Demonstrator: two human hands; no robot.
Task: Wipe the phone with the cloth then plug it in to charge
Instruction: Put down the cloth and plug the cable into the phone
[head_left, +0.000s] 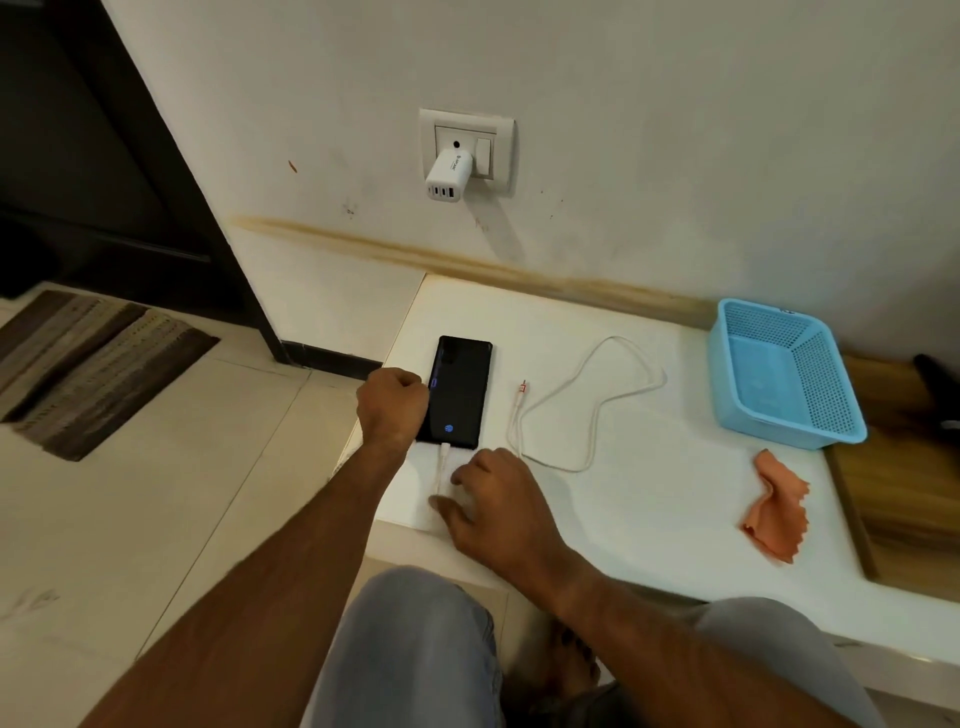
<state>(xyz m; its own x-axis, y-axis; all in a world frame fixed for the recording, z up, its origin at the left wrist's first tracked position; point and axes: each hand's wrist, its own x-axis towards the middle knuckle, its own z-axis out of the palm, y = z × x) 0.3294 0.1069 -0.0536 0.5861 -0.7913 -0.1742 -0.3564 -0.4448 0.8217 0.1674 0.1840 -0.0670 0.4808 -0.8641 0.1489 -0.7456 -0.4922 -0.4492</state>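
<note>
Phone plugged at its near end, both hands on it and its cable.

The left hand (392, 402) is curled against the left edge of the black phone (460, 392), which lies flat on the white tabletop (649, 499). Just behind the phone's near end, the right hand (488, 499) rests with loosely bent fingers on the white cable (441, 467); whether it pinches the cable I cannot tell. The cable's free plug (523, 387) lies right of the phone. Well right of the right hand lies the orange cloth (774, 509), beyond it a blue basket (784, 371). The charger (448, 176) sits in the wall socket above.

A stained white wall (675, 130) meets pale floor tiles (156, 519), a striped rug (98, 369) beside a dark door (78, 156).
</note>
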